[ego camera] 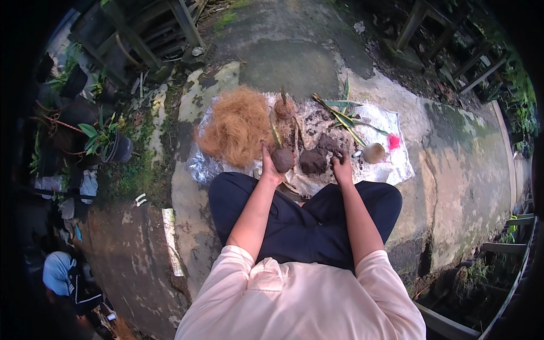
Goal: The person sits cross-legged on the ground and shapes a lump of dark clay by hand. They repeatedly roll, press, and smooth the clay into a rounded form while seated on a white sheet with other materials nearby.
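Observation:
A ball of dark mud (282, 160) with a yellow-edged snake plant leaf (276, 132) standing up from it rests in my left hand (272, 165). Near a broken lump of dark mud (313, 162), my right hand (341, 165) has curled, soiled fingers; whether it pinches a bit of mud I cannot tell. Left of the ball lies a large heap of brown coconut fiber (238, 127). Behind it sits a fiber-wrapped ball (284, 109) with a stem upright in it. Several loose snake plant leaves (346, 121) lie at the back right.
A white woven sack (393, 165) lies under these things, bearing a round pale bowl (374, 153) and a pink tangle of string (394, 141). Potted plants (117, 146) stand at the left, and another person (70, 284) sits at the lower left. Wooden railings flank the concrete.

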`<action>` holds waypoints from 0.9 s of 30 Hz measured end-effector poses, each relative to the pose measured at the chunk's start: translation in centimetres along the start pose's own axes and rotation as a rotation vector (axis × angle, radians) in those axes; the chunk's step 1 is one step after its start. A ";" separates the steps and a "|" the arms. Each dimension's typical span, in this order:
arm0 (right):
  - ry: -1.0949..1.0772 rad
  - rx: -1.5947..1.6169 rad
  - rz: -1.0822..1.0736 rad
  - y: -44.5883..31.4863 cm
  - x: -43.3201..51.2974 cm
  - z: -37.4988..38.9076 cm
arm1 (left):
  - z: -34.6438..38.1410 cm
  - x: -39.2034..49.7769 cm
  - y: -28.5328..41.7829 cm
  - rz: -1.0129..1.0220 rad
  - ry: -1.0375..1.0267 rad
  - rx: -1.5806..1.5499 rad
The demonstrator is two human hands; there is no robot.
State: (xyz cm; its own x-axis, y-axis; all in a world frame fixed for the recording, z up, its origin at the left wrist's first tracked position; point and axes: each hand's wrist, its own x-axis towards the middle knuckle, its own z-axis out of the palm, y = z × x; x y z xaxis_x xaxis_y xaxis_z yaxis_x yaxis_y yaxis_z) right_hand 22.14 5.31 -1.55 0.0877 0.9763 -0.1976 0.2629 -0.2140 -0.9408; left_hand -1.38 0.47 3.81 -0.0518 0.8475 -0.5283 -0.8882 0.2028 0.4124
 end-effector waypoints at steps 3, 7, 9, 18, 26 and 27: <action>-0.040 0.009 0.144 -0.3 0.3 -0.2 | 0.0 0.0 0.1 0.005 0.015 -0.018; -0.031 0.017 0.180 -0.2 0.8 -0.3 | 0.7 -0.4 0.1 0.022 0.031 -0.029; 0.010 -0.048 0.051 0.9 1.3 0.1 | 0.7 -0.4 0.1 0.001 0.085 -0.042; -0.110 -0.582 -0.356 -2.0 -0.1 1.2 | 0.1 -0.3 -0.2 0.014 0.024 -0.016; -0.310 -1.130 -0.303 -2.8 -1.6 2.2 | -0.6 -0.2 -0.2 -0.029 0.032 -0.042; -0.307 -1.099 -0.311 -2.4 -1.3 2.2 | -0.5 -0.2 -0.2 -0.026 0.051 -0.039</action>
State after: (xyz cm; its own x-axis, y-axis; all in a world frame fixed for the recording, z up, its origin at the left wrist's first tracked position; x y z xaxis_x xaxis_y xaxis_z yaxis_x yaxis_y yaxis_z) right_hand 19.29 4.63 0.41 -0.3217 0.9253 -0.2011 0.9306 0.2697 -0.2475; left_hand -1.43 -0.02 3.50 -0.0505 0.8156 -0.5764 -0.9067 0.2046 0.3689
